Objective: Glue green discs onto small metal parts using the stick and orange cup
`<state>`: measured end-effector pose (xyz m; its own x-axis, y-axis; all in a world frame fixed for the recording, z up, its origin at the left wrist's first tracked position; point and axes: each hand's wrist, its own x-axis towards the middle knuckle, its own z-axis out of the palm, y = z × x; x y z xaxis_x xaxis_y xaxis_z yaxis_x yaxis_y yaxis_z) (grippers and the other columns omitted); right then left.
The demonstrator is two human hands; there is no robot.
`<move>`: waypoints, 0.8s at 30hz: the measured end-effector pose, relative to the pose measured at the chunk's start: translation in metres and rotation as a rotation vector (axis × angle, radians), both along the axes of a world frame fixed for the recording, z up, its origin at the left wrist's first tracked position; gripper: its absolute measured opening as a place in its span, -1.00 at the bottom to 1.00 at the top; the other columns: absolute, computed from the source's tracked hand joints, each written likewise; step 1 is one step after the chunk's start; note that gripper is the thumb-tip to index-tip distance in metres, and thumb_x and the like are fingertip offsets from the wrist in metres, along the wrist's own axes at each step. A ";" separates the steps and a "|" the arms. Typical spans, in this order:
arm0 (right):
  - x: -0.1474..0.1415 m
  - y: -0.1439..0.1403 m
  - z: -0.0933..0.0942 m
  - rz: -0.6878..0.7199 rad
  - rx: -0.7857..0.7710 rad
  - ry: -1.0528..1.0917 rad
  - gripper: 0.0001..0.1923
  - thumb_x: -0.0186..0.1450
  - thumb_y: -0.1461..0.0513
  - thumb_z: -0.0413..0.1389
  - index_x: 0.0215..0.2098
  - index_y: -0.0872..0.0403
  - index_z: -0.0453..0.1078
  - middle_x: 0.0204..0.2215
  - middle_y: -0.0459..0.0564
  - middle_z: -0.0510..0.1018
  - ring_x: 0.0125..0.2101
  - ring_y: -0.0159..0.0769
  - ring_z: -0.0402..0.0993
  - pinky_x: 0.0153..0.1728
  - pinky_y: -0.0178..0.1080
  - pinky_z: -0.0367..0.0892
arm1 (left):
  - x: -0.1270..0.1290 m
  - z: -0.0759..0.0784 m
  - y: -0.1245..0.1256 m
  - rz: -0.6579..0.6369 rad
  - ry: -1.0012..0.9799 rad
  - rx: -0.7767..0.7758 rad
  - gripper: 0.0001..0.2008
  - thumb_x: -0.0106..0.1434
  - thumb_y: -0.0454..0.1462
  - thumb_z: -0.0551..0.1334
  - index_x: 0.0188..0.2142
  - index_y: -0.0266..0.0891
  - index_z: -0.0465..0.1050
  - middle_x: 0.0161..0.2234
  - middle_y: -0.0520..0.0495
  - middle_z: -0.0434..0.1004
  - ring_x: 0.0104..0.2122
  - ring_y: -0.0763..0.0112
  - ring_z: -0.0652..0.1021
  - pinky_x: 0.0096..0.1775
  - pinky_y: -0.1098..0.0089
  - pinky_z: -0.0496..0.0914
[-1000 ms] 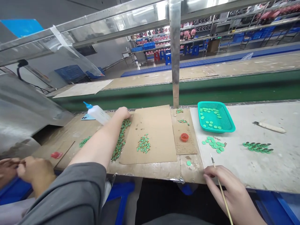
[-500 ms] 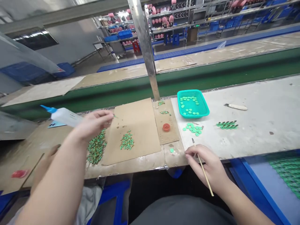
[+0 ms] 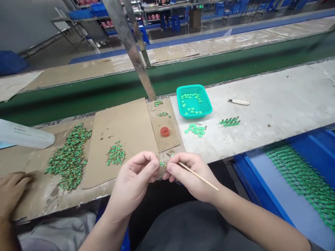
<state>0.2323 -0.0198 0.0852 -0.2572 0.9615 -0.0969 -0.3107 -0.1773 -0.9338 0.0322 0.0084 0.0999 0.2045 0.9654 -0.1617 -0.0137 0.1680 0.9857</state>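
Left hand [image 3: 136, 177] and right hand [image 3: 188, 172] met at the near bench edge, fingertips almost touching. Left was pinched shut on a tiny green piece [image 3: 162, 164], held between the two hands just over the edge. Right was closed around a thin stick [image 3: 195, 172], tip at the piece, shaft running back over the wrist. Another person's hand [image 3: 12, 190] lay flat on the bench at far left, well apart. Blue tray [image 3: 300, 174] of green rows sat low right. Past the hands: cardboard sheet [image 3: 123, 136] with a small green pile [image 3: 115, 155], bigger pile [image 3: 69, 157] left of it, white bottle [image 3: 24, 134] lying beyond that. Red cap [image 3: 164, 131] on a small card, loose green discs [image 3: 195, 129] beside it. Further: teal basket [image 3: 193, 101] with discs, a green cluster [image 3: 229, 121], a knife [image 3: 238, 102]. Steel post [image 3: 133, 52] rose behind the cardboard, nothing blocked the hands.
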 end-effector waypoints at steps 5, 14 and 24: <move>0.005 0.004 -0.004 0.080 -0.085 0.136 -0.75 0.43 0.09 0.38 -0.32 0.05 0.56 -0.40 -0.07 0.73 -0.39 -0.36 0.63 -0.26 -0.28 0.55 | 0.017 -0.005 -0.006 0.053 -0.074 0.030 -0.54 0.20 0.12 0.64 -0.37 -0.15 0.61 -0.50 0.02 0.47 -0.54 0.45 0.42 -0.50 0.42 0.38; 0.029 -0.012 -0.035 0.004 0.098 -0.191 -0.75 0.55 0.21 0.21 0.14 0.06 0.60 -0.09 0.08 0.84 -0.09 -0.19 0.81 0.00 -0.11 0.71 | 0.011 -0.050 -0.023 0.168 -0.091 0.059 -0.70 0.24 0.04 0.65 -0.29 -0.09 0.79 -0.44 -0.05 0.65 -0.55 0.47 0.55 -0.48 0.47 0.52; 0.078 0.032 -0.039 -0.177 0.606 -0.704 -0.68 0.66 0.29 0.02 0.29 -0.01 0.47 0.14 0.12 0.79 0.18 -0.14 0.76 0.25 0.03 0.66 | 0.006 -0.067 0.014 0.186 0.345 0.103 -0.54 0.22 0.20 0.58 -0.24 -0.12 0.80 -0.39 -0.12 0.71 -0.53 0.38 0.57 -0.51 0.43 0.53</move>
